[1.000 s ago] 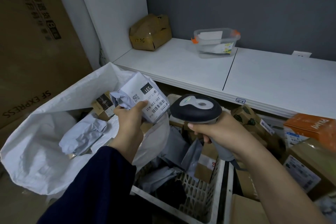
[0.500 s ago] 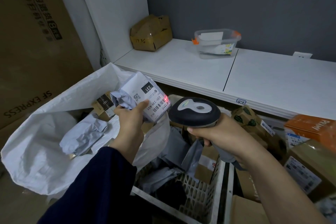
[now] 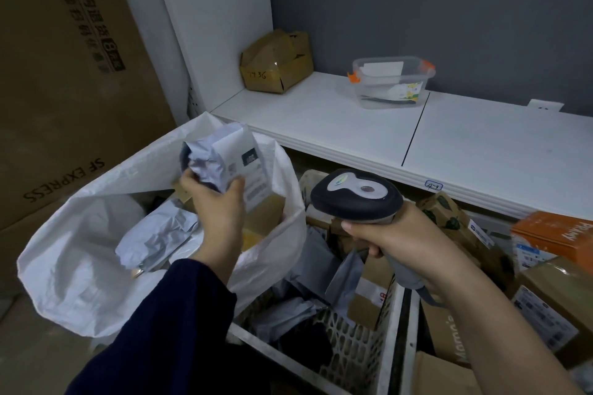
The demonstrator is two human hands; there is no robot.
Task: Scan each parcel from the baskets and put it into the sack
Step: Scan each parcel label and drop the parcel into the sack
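Observation:
My left hand (image 3: 215,202) grips a small grey plastic mailer parcel (image 3: 227,159) with a white label, held over the open mouth of the white woven sack (image 3: 80,260). The sack holds several parcels, among them a grey mailer (image 3: 154,234) and cardboard boxes. My right hand (image 3: 404,244) holds the dark handheld scanner (image 3: 356,196) by its grip, to the right of the sack and above a white plastic basket (image 3: 349,340) of grey mailers and boxes.
A white shelf (image 3: 337,125) runs behind, carrying a taped cardboard box (image 3: 276,61) and a clear plastic tub (image 3: 392,82). Large brown cartons (image 3: 64,80) stand at the left. Brown boxes and an orange box (image 3: 558,234) crowd the right side.
My left hand has swung the labelled parcel left, away from the scanner and over the sack's mouth. The red scan light seen half a second ago is gone. The scanner stayed roughly in place.

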